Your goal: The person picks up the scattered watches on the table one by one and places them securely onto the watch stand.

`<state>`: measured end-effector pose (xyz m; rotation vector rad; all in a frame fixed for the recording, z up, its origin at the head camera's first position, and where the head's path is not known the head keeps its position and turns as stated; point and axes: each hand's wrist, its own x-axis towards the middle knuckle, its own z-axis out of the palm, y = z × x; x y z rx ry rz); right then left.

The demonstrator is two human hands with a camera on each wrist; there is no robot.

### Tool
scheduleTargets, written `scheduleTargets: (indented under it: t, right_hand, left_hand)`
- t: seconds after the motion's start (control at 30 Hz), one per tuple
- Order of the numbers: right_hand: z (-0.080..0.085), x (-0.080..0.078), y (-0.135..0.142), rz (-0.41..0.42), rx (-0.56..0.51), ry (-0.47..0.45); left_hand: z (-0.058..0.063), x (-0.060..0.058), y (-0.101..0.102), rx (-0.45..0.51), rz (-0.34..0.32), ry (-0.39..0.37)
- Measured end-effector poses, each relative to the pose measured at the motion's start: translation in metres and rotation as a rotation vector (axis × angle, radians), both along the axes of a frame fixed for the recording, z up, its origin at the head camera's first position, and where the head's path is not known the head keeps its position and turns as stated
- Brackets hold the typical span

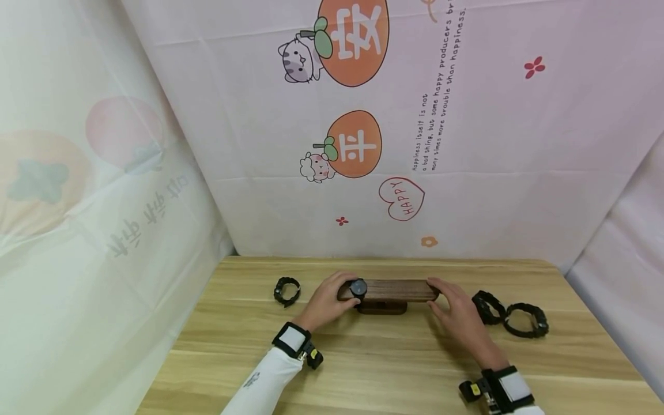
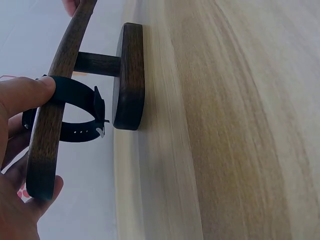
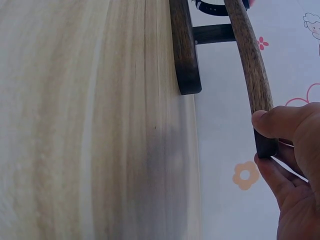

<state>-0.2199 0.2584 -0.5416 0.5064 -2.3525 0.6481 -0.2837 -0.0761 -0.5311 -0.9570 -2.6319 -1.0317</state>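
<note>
A dark wooden watch stand (image 1: 396,290), a T-shape with a flat crossbar on a post and a rounded base (image 2: 131,80), is on the table. One black wristwatch (image 1: 358,287) is looped round the left part of the crossbar, its buckled strap (image 2: 80,131) hanging below. My left hand (image 1: 328,301) grips the watch, thumb on the strap at the bar's front edge and fingers behind. At the crossbar's other end my right hand (image 1: 459,314) pinches the tip between thumb and fingers; the right wrist view shows the thumb pressed against the wood.
A black watch (image 1: 287,291) lies looped on the wooden table (image 1: 384,369), left of the stand. Two more, a black watch (image 1: 489,306) and another black watch (image 1: 526,320), lie side by side at the right. Printed cloth (image 1: 249,144) hangs behind the table.
</note>
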Motion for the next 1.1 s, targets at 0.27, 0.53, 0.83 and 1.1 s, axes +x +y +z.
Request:
scheduleTargets:
  t: [0.27, 0.53, 0.83, 1.1]
  right_hand:
    - [-0.001, -0.002, 0.001, 0.001, 0.004, 0.002]
    - [-0.003, -0.002, 0.002, 0.005, 0.006, 0.001]
    - [-0.004, -0.003, 0.004, 0.002, 0.007, 0.011]
    - [-0.007, -0.004, 0.005, 0.003, 0.012, 0.025]
  left_hand:
    - [0.002, -0.001, 0.006, -0.014, -0.002, -0.018]
    - [0.001, -0.001, 0.009, -0.037, 0.002, 0.017]
    - [0.002, -0.001, 0.009, -0.045, 0.01, 0.032]
    - [0.005, 0.001, 0.015, -0.058, 0.001, 0.033]
